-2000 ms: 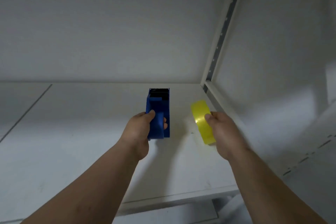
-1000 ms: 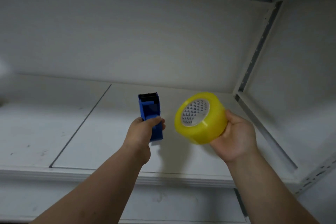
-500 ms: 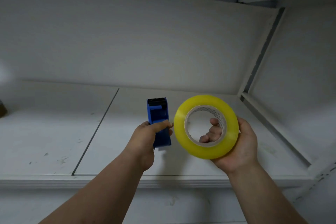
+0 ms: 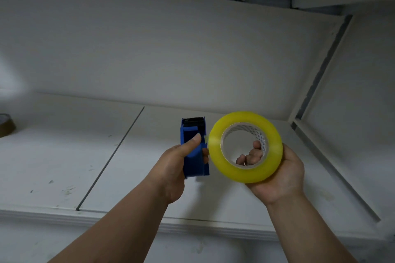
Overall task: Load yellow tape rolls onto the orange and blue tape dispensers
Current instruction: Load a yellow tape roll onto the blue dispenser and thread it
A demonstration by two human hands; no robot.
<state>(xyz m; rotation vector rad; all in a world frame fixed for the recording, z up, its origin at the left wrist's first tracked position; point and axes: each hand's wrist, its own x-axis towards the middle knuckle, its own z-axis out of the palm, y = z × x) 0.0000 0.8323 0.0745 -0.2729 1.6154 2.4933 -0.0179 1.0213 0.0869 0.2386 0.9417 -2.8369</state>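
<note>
My left hand (image 4: 173, 168) grips the blue tape dispenser (image 4: 193, 149), thumb on top, fingers wrapped round its body; its serrated cutter end points away from me. Its bay carries no roll that I can see. My right hand (image 4: 277, 175) cradles the yellow tape roll (image 4: 245, 147) from below, fingertips (image 4: 254, 151) curled into the core. The roll's edge sits just beside the dispenser, both above the white shelf (image 4: 64, 156). Far left on the shelf, a brown roll (image 4: 6, 127), cut off by the frame edge.

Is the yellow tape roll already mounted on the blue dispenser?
No, the right hand holds the yellow tape roll beside the blue dispenser, not on it.
</note>
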